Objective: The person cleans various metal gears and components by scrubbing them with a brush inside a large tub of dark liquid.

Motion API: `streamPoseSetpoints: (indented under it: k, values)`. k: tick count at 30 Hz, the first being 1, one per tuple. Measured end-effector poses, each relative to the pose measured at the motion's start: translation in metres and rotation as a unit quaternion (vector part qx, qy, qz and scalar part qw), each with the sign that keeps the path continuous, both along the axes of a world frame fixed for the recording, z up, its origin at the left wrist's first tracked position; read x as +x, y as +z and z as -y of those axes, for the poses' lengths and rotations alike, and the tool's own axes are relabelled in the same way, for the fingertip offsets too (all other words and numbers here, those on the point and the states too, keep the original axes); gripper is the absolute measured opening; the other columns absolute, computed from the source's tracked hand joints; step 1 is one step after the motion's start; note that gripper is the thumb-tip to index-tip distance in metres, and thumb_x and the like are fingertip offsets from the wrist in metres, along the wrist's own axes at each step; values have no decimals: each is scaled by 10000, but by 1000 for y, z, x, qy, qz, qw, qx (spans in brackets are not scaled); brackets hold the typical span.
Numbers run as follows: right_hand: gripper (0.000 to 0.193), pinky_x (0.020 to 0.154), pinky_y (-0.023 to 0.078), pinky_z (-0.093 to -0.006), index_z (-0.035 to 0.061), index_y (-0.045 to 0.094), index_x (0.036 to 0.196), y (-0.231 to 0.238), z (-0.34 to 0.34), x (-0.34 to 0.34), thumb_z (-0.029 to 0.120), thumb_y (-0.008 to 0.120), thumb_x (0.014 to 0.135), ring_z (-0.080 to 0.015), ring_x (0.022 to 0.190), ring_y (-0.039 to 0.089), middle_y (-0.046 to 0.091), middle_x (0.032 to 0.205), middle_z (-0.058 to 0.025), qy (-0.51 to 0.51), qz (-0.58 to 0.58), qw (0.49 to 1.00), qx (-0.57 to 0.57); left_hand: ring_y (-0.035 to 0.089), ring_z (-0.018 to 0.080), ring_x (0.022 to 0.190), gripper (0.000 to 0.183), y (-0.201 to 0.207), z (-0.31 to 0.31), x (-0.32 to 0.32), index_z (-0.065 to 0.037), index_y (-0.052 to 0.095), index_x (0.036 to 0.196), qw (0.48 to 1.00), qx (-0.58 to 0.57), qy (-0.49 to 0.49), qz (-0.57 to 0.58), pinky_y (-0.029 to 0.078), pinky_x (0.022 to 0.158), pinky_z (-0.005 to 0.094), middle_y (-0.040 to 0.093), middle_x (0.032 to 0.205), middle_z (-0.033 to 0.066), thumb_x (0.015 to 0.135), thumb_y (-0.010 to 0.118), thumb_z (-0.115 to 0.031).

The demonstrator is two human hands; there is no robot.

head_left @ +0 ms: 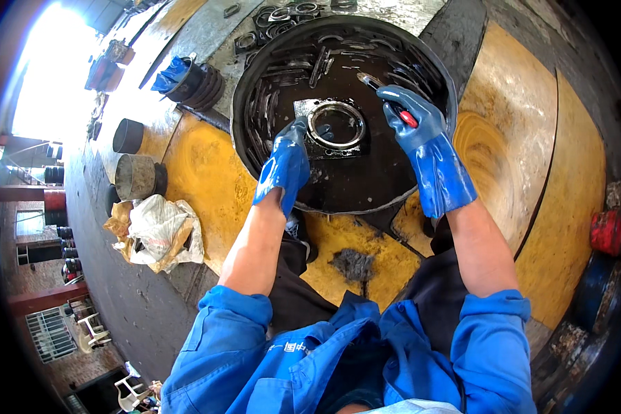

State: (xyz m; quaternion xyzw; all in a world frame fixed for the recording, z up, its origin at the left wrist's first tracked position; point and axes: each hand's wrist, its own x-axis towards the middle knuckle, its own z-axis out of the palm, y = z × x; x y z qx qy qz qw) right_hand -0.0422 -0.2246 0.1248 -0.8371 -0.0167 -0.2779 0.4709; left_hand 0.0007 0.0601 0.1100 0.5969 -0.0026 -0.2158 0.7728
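Note:
Both my hands wear blue rubber gloves over a wide round black basin (240,114) with dark, oily liquid in it. My left hand (287,159) is closed on the near left edge of a square metal plate with a raised shiny ring (313,132) around its round opening. The plate is wet and lies over the liquid. To its right, my right hand (415,121) is wrapped round a small brush (371,81) with a red handle end. The brush tip points away to the far left, apart from the plate. My glove hides most of the handle.
Dark ring-shaped parts (281,27) lie beyond the basin. Left stands a dark bucket (199,86) with blue gloves on it; nearer are a metal can (135,176) and a white bag (162,231). Yellow-brown boards (207,176) cover the floor. A red object (606,233) sits far right.

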Motion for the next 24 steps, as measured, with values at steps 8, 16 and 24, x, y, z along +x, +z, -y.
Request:
streamPoseSetpoints:
  k: [8, 16, 24]
  values:
    - [276, 896, 586, -370, 121, 768, 1119, 9, -7, 2, 28, 743, 860, -309, 1037, 738, 756, 1139, -122, -11, 39, 998, -42, 563, 234, 1147, 362, -19, -23, 5, 6, 632, 1324, 611, -620, 67, -487, 451, 952, 296, 651, 1213, 104, 1000, 563, -141]
    - [278, 916, 575, -359, 109, 766, 1137, 7, -4, 2, 31, 735, 872, -300, 1056, 736, 754, 1144, -129, -15, 42, 999, -25, 592, 289, 1262, 437, 9, -14, -4, 47, 641, 1358, 435, -705, 56, -557, 457, 1056, 356, 669, 1360, 137, 961, 574, -121]
    - [270, 937, 570, -356, 103, 767, 1129, 4, -3, 3, 26, 734, 873, -299, 1071, 733, 755, 1141, -132, -18, 41, 999, -25, 588, 212, 1225, 416, 4, 10, 13, -30, 634, 1381, 989, 33, 73, -122, 460, 1041, 306, 669, 1334, 90, 1023, 549, -225]
